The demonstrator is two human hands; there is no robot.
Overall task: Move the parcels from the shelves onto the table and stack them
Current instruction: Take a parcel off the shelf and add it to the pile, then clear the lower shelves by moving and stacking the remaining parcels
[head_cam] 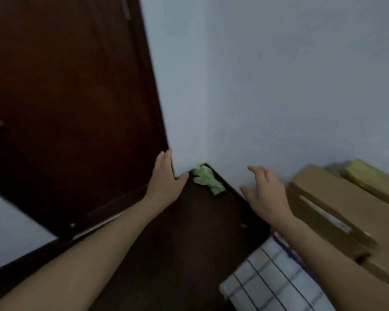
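Note:
Brown cardboard parcels point(337, 207) lie stacked at the right, with a greenish-yellow parcel point(373, 180) behind them against the wall. My right hand point(265, 194) hovers just left of the cardboard stack, fingers spread and holding nothing. My left hand point(166, 178) is raised near the room corner, fingers straight, by the edge of a dark wooden door point(65, 97). Both hands are empty. The frame is blurred by motion.
A dark brown surface point(189, 243) runs into the corner, with a crumpled light green thing point(208, 179) at its far end. A white cloth with a dark grid point(272, 279) lies at the lower right. Pale blue walls point(279, 86) meet at the corner.

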